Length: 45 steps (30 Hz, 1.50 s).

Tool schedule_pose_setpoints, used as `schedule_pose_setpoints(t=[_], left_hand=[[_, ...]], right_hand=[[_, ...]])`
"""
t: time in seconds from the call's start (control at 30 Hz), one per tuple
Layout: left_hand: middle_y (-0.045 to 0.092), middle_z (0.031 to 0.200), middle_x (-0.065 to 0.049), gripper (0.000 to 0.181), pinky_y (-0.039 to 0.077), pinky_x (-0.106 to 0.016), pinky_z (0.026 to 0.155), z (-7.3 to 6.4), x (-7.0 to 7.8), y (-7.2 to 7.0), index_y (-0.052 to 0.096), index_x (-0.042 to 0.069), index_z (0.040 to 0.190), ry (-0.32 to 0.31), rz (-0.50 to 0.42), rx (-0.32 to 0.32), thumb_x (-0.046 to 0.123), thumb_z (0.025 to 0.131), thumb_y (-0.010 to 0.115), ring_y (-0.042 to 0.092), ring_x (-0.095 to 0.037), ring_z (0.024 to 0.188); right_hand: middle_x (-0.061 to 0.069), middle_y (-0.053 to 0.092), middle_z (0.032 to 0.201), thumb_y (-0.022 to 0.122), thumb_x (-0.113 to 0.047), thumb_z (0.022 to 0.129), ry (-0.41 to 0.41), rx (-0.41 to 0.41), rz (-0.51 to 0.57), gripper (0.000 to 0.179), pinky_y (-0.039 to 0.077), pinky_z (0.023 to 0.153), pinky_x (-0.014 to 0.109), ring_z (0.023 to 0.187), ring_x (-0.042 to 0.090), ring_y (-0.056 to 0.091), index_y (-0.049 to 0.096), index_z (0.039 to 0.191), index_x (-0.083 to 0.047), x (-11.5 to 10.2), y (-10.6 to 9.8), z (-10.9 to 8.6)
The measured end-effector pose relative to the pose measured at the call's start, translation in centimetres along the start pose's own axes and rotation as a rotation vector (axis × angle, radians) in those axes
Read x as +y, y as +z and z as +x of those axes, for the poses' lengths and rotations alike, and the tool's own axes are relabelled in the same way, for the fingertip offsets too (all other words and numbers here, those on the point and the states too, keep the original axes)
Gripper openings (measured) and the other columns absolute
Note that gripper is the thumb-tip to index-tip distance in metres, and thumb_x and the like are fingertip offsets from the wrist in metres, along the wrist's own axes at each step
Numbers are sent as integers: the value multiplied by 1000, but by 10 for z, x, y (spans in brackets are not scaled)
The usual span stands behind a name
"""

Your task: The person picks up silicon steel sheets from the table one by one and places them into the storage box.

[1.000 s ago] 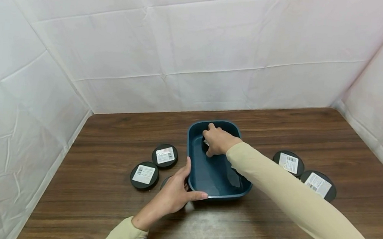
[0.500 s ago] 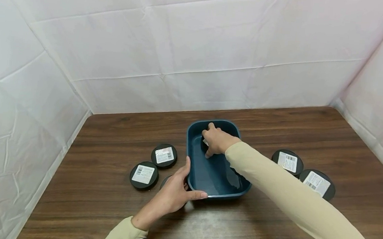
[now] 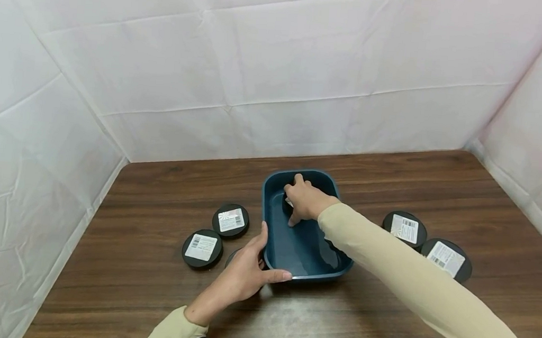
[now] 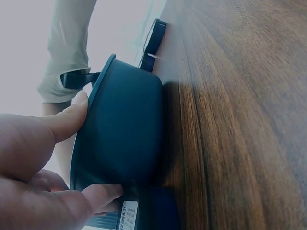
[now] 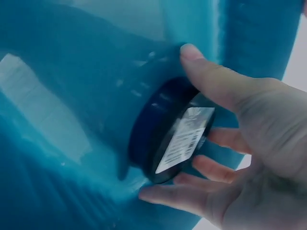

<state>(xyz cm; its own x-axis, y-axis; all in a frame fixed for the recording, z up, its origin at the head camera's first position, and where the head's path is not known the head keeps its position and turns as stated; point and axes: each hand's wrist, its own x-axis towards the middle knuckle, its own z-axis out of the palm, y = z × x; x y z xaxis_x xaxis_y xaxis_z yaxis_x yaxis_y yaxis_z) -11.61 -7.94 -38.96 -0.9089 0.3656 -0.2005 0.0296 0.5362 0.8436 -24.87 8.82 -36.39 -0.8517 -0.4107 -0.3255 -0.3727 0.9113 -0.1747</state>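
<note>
The tray (image 3: pixel 293 253) was held at its lower-left corner by the left hand (image 3: pixel 244 270), and the black disc (image 5: pixel 170 136), inside it near mid-frame (head view), was straddled by the widely spread right hand (image 3: pixel 308 198); skewing was judged possible if its edge were knocked.

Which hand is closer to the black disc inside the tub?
Right. The right hand is at the disc; the left hand is farther away, holding the near-left corner of the tub.
</note>
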Motion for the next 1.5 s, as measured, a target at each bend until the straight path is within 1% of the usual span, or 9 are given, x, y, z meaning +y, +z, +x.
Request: schedule_pose_setpoints(t=[0.2,0.4,0.57,0.7,0.83,1.0,1.13,1.27,1.5], left_hand=[[21,164,-25,109,48,-46,108,1,-1,0,4,3,161,7,3,0,30,87,79,42,-35,144],[21,164,-25,109,47,-46,109,3,-1,1,3,4,161,-1,-6,-2,30,87,79,41,-34,145],[23,164,-24,109,47,-46,109,2,-1,1,4,4,161,-5,-4,3,29,87,80,42,-34,144],[22,164,-24,109,48,-45,108,2,-1,2,4,4,161,0,1,3,30,87,80,43,-34,144],[22,164,-25,109,49,-45,107,2,0,2,4,3,161,5,5,4,31,87,80,43,-35,144],[23,164,-25,109,48,-46,108,3,1,2,5,3,161,1,17,5,31,87,80,41,-36,145],[23,163,-26,108,48,-46,108,3,1,2,5,2,161,8,14,5,30,87,80,43,-36,144],[23,163,-26,109,49,-46,106,4,0,2,5,2,160,19,9,6,30,87,80,45,-36,142],[24,163,-26,110,49,-46,106,4,0,2,6,2,160,17,14,8,32,86,80,46,-36,141]], right_hand=[[27,28,155,83,-27,84,12,-1,14,85,47,106,48,137,40,41,39,151,-2,-3,-2,-4],[27,28,157,82,-27,85,2,16,22,84,46,109,50,140,41,41,38,153,-2,-4,-7,-7],[26,31,156,77,-31,90,-17,22,41,79,45,110,51,139,40,43,38,153,-2,-1,-10,-9],[25,29,158,72,-34,94,-13,16,62,77,45,110,51,142,40,40,37,154,-4,2,-15,-13],[25,28,160,69,-34,96,-19,9,66,73,44,109,52,143,40,38,37,155,-5,3,-18,-17],[25,27,161,66,-31,98,-24,4,71,70,39,114,54,147,40,34,35,155,-4,6,-20,-22],[24,28,161,67,-30,98,-33,23,51,70,40,113,56,148,40,33,36,155,-5,6,-19,-27],[22,30,160,69,-31,97,-49,52,7,69,42,112,57,148,40,33,40,153,-5,3,-18,-33],[20,33,160,70,-32,96,-60,84,-46,66,35,115,62,151,39,29,44,151,-5,0,-17,-38]])
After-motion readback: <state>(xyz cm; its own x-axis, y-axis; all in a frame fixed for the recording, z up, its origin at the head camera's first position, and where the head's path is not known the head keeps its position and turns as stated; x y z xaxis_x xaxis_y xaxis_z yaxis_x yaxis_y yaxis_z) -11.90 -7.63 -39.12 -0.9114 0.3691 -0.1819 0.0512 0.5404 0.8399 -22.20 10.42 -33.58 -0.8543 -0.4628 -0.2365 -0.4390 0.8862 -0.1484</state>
